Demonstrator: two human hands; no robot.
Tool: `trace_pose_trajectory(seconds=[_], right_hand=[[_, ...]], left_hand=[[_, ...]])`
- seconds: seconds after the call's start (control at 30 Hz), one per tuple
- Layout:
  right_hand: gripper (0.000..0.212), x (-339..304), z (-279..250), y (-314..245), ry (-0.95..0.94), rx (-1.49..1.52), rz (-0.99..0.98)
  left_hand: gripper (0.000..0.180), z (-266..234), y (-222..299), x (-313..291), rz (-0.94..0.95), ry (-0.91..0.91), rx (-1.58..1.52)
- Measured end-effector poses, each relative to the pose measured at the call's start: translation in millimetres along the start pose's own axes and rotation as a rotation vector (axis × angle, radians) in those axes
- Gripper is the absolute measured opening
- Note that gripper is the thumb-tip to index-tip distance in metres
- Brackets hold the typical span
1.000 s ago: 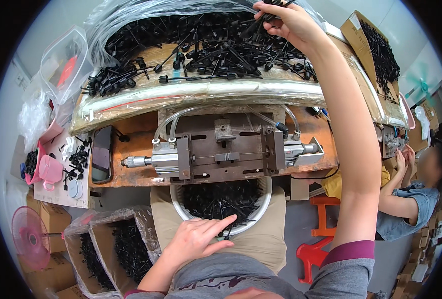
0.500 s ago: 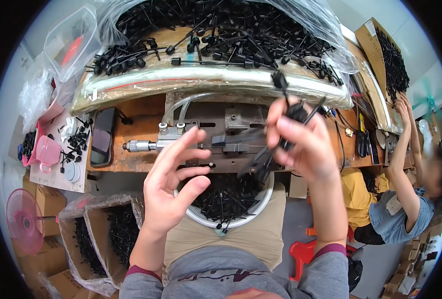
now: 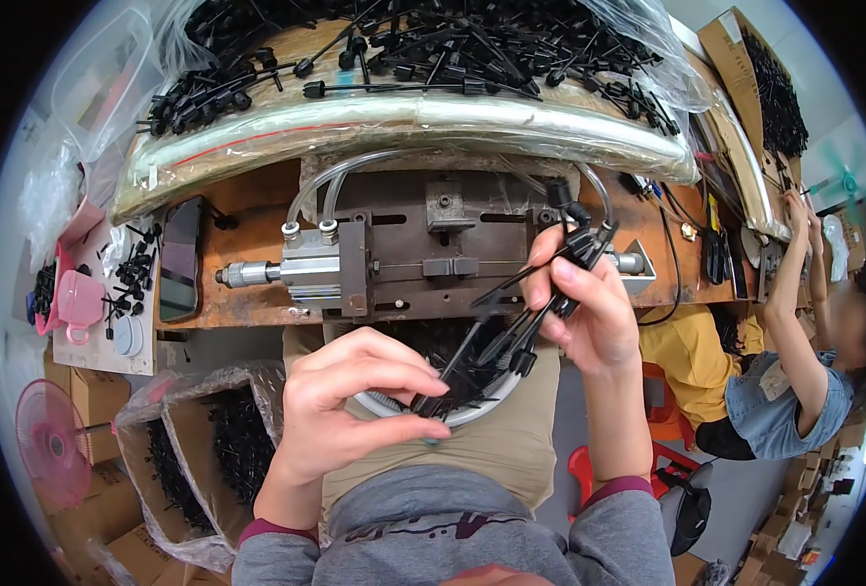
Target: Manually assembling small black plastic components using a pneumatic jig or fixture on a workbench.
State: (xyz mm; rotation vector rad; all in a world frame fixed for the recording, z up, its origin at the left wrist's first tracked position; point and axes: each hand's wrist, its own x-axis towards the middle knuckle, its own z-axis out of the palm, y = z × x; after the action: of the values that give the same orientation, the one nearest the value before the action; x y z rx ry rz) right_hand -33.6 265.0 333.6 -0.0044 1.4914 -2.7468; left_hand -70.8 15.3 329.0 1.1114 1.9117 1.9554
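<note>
A bunch of black plastic rods with knobbed ends (image 3: 574,249) is gripped in my right hand (image 3: 594,308), the rods pointing several ways. My left hand (image 3: 359,400) pinches the lower end of one black rod (image 3: 467,356) between thumb and fingers. That rod slants up toward the bunch; whether it is free of it I cannot tell. Below both hands, a round white-rimmed basket (image 3: 496,402) of similar black rods sits on my lap, partly hidden by the left hand. Just beyond stands a dark metal fixture (image 3: 408,293) with a silver air cylinder (image 3: 314,269).
A heap of black rods (image 3: 433,49) lies on a plastic-wrapped board across the back. Left are a phone (image 3: 181,259), a pink container (image 3: 81,298) and lined cartons (image 3: 164,430) of rods. Right are pliers (image 3: 713,259), a red stool (image 3: 579,474) and a co-worker (image 3: 789,361) reaching forward.
My left hand has gone from open with spread fingers to pinching a rod's end. My right hand has moved slightly lower, still holding the bunch. The view has shifted a little.
</note>
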Motion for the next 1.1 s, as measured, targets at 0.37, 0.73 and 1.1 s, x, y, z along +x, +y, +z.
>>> trace_pose_trajectory(seconds=[0.37, 0.73, 1.1], right_hand=[[0.02, -19.8, 8.2, 7.3, 0.385, -0.246, -0.378], [0.014, -34.8, 16.8, 26.2, 0.477, -0.617, -0.691], [0.043, -30.1, 5.0, 34.1, 0.238, -1.51, -1.079]], left_hand=[[0.026, 32.0, -47.5, 6.4, 0.237, 0.024, 0.832], [0.025, 37.4, -47.4, 20.0, 0.194, 0.032, 0.953], [0.029, 36.3, -43.4, 22.5, 0.151, 0.044, 0.921]])
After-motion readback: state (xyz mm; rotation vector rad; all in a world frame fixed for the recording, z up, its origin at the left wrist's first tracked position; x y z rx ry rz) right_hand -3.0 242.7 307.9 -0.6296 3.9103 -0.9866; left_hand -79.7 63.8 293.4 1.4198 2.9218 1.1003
